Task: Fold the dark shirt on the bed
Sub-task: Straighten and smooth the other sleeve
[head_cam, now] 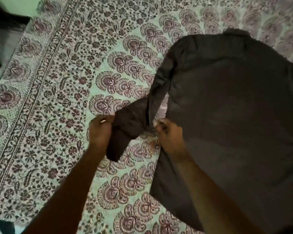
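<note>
The dark shirt (pixel 235 107) lies spread, back side up, on the right half of the bed, collar at the far end. Its left sleeve (pixel 161 85) stretches from the shoulder down toward me. My left hand (pixel 100 132) grips the cuff end of that sleeve, which is lifted and hangs bunched below the fingers. My right hand (pixel 169 135) pinches the same sleeve a little further along, close to the shirt's left side edge. The shirt's right side runs out of view at the frame's right edge.
The bed carries a pale green sheet (pixel 57 115) printed with maroon paisley and a flowered border. Its left edge runs diagonally at the far left, with floor and a dark object (pixel 5 19) beyond. A dark patch (pixel 3 227) sits at the bottom left corner.
</note>
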The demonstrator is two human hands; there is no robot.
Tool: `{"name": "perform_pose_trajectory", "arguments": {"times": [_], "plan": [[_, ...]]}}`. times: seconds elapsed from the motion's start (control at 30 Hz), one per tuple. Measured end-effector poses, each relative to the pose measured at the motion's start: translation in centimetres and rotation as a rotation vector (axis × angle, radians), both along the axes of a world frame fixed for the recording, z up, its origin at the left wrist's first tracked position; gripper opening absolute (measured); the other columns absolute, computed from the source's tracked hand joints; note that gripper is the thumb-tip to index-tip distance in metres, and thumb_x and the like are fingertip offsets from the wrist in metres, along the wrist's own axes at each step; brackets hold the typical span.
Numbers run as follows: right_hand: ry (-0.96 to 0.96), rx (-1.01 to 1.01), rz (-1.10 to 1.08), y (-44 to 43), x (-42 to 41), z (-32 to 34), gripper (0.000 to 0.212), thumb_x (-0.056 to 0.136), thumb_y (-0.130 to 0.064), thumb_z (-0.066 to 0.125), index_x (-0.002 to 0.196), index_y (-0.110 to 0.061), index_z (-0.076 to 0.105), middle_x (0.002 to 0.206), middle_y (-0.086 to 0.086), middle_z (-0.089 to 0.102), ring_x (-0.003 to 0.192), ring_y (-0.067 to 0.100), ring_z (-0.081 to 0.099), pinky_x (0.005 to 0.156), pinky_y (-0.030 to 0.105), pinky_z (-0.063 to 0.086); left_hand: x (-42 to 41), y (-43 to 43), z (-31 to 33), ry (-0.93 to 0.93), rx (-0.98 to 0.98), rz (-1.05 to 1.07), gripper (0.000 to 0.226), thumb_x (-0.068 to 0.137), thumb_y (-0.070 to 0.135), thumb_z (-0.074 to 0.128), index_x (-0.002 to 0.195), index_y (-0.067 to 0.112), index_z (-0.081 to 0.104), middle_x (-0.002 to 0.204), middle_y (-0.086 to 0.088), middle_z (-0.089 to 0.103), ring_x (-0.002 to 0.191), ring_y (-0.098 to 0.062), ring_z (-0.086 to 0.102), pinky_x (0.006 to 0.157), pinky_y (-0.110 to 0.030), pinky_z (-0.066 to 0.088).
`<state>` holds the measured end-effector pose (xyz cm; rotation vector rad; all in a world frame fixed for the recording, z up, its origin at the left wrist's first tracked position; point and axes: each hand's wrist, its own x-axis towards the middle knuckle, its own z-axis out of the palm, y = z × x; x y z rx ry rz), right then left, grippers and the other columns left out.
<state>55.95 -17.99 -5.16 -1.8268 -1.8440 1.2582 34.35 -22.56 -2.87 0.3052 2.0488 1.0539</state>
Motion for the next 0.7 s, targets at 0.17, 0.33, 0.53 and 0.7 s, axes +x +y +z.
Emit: {"name": "perform_pose_trajectory", "arguments": {"times": [0.17, 0.33, 0.53, 0.7], "plan": [[0.111, -0.166, -0.260, 4.6, -5.2, -1.0, 0.058, 0.082, -0.064, 0.059, 0.126, -0.027, 0.063, 0.099, 0.014, 0.075, 0.093, 0.035, 0.072, 0.085, 0.047, 0.060, -6.8, 2.2, 0.8, -0.096, 0.044, -0.163, 0.006, 0.085, 0.010, 0.079, 0.088, 0.015, 0.077, 0.072, 0.009, 0.078, 0.069, -0.010, 0.073, 0.069, -0.022, 0.058], [0.172, -0.215, -0.338, 9.2, -10.2, -0.2, 0.075, 0.075, -0.060, 0.082, 0.131, -0.019, 0.052, 0.107, 0.003, 0.070, 0.092, 0.020, 0.068, 0.082, 0.029, 0.055, -10.8, 3.1, -0.6, 0.124, 0.036, -0.125, 0.009, 0.088, 0.012, 0.078, 0.086, 0.016, 0.070, 0.073, 0.007, 0.073, 0.073, -0.009, 0.069, 0.068, -0.023, 0.051], [0.473, -0.397, -0.531, 12.4, -15.0, -1.9, 0.055, 0.079, -0.028, 0.089, 0.121, -0.011, 0.058, 0.104, 0.018, 0.076, 0.075, 0.028, 0.078, 0.057, 0.033, 0.061, -13.1, 3.7, -0.3, 0.204, -0.009, -0.055, 0.016, 0.085, 0.022, 0.081, 0.099, 0.022, 0.073, 0.097, -0.013, 0.074, 0.093, -0.029, 0.071, 0.085, -0.044, 0.057], [0.465, -0.464, -0.640, 13.2, -16.1, -3.3, 0.045, 0.088, -0.033, 0.082, 0.110, 0.002, 0.064, 0.085, 0.021, 0.077, 0.068, 0.032, 0.077, 0.042, 0.022, 0.051, -14.9, 4.7, -1.4, 0.354, -0.045, -0.179, 0.016, 0.093, 0.010, 0.069, 0.093, 0.026, 0.070, 0.092, -0.005, 0.073, 0.088, -0.027, 0.069, 0.086, -0.043, 0.057]]}}
